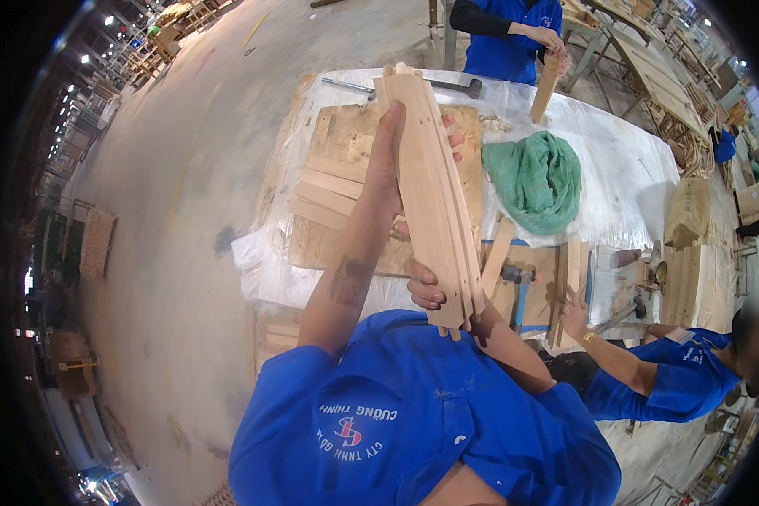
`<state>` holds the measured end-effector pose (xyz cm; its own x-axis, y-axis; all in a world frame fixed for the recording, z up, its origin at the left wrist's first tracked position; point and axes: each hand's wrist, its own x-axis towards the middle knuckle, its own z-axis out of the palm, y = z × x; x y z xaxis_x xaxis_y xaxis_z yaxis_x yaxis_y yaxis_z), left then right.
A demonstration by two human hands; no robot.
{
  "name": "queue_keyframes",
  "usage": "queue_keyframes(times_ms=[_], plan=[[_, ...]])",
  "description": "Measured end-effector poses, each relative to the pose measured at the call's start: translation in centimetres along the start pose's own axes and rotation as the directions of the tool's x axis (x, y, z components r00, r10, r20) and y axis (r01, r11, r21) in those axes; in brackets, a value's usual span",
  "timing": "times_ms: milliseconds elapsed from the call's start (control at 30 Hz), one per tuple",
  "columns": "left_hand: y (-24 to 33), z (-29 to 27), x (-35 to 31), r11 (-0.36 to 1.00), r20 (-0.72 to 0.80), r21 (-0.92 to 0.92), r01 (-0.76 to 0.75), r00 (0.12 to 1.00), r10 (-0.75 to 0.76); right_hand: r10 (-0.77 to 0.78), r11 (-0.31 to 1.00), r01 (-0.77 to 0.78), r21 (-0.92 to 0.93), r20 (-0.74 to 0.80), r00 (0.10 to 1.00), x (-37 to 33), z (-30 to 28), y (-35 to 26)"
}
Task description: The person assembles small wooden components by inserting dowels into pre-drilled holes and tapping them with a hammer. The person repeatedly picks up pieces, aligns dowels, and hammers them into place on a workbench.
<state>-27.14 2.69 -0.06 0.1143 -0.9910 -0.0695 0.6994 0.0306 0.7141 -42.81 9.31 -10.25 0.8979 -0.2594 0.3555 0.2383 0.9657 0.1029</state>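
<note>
A stack of pale wooden slats with narrow tongues at the ends is raised in front of me, slanting across the work table. My left hand is closed around its upper part, thumb along the left edge and fingertips showing past the right edge. Lower down, my right hand reaches under the stack; its fingers curl around the left edge, and the slats hide its palm. Beneath the stack lies a worn wooden board with several loose slats on it.
The table is covered with clear plastic. A green cloth bundle, a blue-handled hammer and another hammer lie there. One co-worker holds a wooden piece across the table; another handles slats at right.
</note>
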Motion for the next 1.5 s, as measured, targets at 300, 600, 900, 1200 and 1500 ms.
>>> queue_keyframes(times_ms=[300,600,900,1200,1500], plan=[[1.2,0.8,-1.1,0.853,0.211,0.396,-0.339,0.938,0.275,-0.563,0.220,-0.212,-0.952,-0.302,0.769,-1.0,1.8,-6.0],[-1.4,-1.6,-2.4,0.715,0.428,0.568,-0.408,0.888,0.167,-0.548,-0.192,-0.342,-0.920,-0.189,0.815,3.2,8.1,-4.9],[-5.9,-3.7,-3.1,0.846,0.279,0.519,-0.117,0.960,-0.039,-0.494,-0.295,-0.288,-0.911,-0.112,0.862,1.6,5.5,-7.3],[-10.7,-7.7,-0.9,0.946,0.104,0.322,-0.026,0.995,-0.008,-0.585,0.032,-0.193,-0.981,-0.175,0.792,0.9,-2.5,-7.8],[-11.5,-6.9,-1.3,0.939,0.095,0.334,-0.076,0.994,0.047,-0.536,-0.202,-0.392,-0.897,-0.234,0.811,1.0,0.4,-9.0]])
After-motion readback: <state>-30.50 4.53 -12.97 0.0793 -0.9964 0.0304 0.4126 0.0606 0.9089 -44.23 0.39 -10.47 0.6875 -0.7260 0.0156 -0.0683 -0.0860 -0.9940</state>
